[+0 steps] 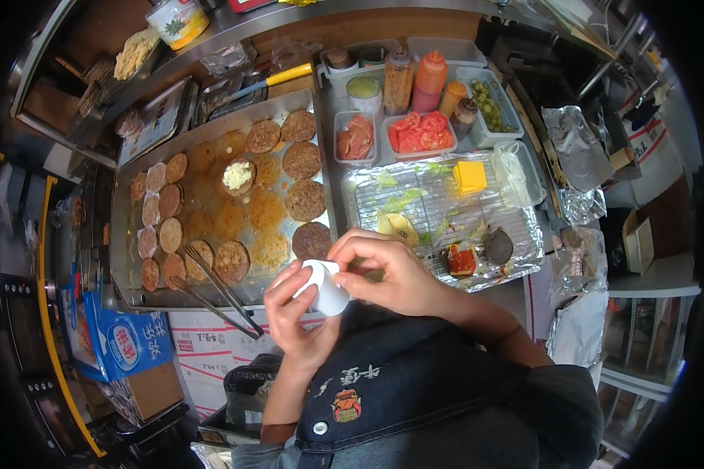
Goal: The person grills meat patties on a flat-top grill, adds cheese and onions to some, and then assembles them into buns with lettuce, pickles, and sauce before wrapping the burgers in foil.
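My left hand point(298, 316) is wrapped around a small white cylinder point(332, 296), which looks like a roll of paper or tape. Thumb and fingers of my right hand point(381, 271) pinch at its upper edge, close to the flat white end. Both hands are in front of my dark apron, between the griddle point(205, 205) and a foil-lined tray with a wire rack point(381, 205). Just beyond them lies a dark patty point(311, 239). Metal tongs point(226, 293) rest over the griddle's near edge, left of my left hand.
Several patties cook on the griddle, one topped with a pale chopped filling point(237, 175). On the rack are cheese slices point(470, 177), a sauced bun piece point(462, 260) and a black bun point(498, 246). Behind stand sliced tomatoes point(420, 132), pickles point(488, 106) and squeeze bottles point(430, 79).
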Tool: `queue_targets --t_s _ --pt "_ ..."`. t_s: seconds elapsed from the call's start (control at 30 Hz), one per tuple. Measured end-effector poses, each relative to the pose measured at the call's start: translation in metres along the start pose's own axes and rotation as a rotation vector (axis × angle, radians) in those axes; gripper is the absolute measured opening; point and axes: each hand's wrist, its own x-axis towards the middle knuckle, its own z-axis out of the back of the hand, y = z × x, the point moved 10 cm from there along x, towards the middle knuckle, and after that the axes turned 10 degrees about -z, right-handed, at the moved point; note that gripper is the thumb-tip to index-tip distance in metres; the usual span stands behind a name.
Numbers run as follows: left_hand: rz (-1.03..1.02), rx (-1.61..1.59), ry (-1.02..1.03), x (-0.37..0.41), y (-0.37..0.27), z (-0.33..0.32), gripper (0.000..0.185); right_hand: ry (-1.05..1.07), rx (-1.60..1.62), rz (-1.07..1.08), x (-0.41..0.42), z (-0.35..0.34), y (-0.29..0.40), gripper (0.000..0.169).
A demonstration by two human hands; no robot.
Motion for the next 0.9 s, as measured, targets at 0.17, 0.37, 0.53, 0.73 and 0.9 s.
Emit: queue_targets --t_s 0.17,0.37,0.53,0.73,0.9 --pt "0.097 -0.179 -0.016 0.001 0.015 -0.001 0.064 -0.005 0.074 0.028 0.009 0.012 -0.006 0.009" --pt "0.632 -0.746 -0.113 0.010 0.068 -0.002 0.073 0.022 -0.188 0.261 0.014 0.021 0.051 0.035" --pt "0.411 -0.570 -0.107 0.046 0.072 0.017 0.069 0.079 -0.508 0.364 0.028 0.003 0.090 0.057" --pt "0.047 -0.414 -0.147 0.058 0.063 0.027 0.066 0.039 -0.092 0.135 0.047 -0.004 0.062 0.051" --pt "0.014 -0.235 0.014 0.057 0.063 0.025 0.075 0.052 0.165 0.152 0.048 0.001 0.049 0.039"
